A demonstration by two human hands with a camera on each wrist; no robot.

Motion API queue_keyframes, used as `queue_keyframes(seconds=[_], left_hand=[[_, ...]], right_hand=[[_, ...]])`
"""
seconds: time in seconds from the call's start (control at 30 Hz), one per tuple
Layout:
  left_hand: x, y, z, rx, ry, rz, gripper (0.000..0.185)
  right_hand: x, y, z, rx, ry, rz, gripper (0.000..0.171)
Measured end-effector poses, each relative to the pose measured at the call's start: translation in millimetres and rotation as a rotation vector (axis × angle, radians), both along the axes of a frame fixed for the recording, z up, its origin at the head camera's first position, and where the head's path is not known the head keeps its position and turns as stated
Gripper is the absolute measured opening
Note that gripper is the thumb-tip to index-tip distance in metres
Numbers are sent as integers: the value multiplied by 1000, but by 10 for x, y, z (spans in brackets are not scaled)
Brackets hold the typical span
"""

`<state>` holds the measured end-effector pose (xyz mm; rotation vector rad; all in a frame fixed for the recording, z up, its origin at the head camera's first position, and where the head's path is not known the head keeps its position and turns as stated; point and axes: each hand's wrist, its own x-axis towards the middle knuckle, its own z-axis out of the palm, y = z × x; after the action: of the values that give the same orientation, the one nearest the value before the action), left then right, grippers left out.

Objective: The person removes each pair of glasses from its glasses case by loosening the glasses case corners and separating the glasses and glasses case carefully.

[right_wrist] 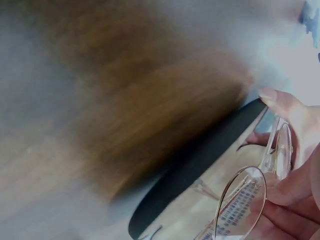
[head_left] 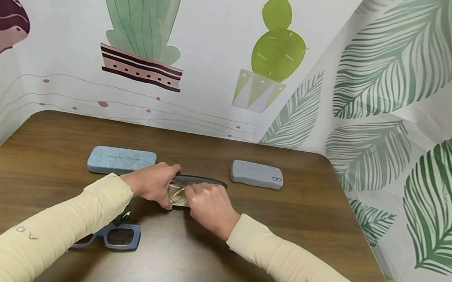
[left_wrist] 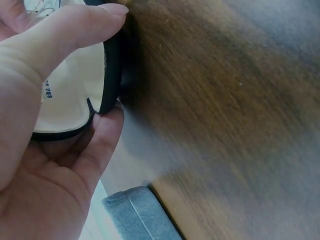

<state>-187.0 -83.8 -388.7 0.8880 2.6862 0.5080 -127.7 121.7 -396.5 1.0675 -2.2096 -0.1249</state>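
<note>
**Both hands working at an open glasses case on the table**

Nearest the person, a pair of blue-framed glasses (head_left: 116, 236) is lying on the wooden table (head_left: 285, 215), partly under the left sleeve. Just beyond, the left hand (head_left: 151, 186) is gripping the left end of a black glasses case (head_left: 201, 181), which is sitting open mid-table; the wrist view is showing its rim pinched between thumb and fingers, with the cream lining facing the palm. The right hand (head_left: 209, 205) is curling its fingers around thin wire-rimmed glasses (right_wrist: 250, 200), holding them just over the lining, touching the left hand. Farther back, a long blue case (head_left: 121, 161) is resting to the left and a shorter grey case (head_left: 257, 174) to the right, both closed.
</note>
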Motion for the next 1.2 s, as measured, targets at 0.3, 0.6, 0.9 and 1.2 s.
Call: queue_keyframes(seconds=[0.3, 0.6, 0.9, 1.2], left_hand=[[15, 3, 7, 4, -5, 8, 89], [28, -8, 3, 9, -7, 4, 92], [21, -7, 13, 9, -9, 5, 90], [11, -2, 2, 2, -7, 3, 91]], right_hand=[[49, 46, 104, -27, 16, 11, 15], [131, 102, 196, -24, 19, 31, 14], [210, 137, 231, 6, -30, 38, 17], [278, 147, 240, 45, -90, 38, 18]])
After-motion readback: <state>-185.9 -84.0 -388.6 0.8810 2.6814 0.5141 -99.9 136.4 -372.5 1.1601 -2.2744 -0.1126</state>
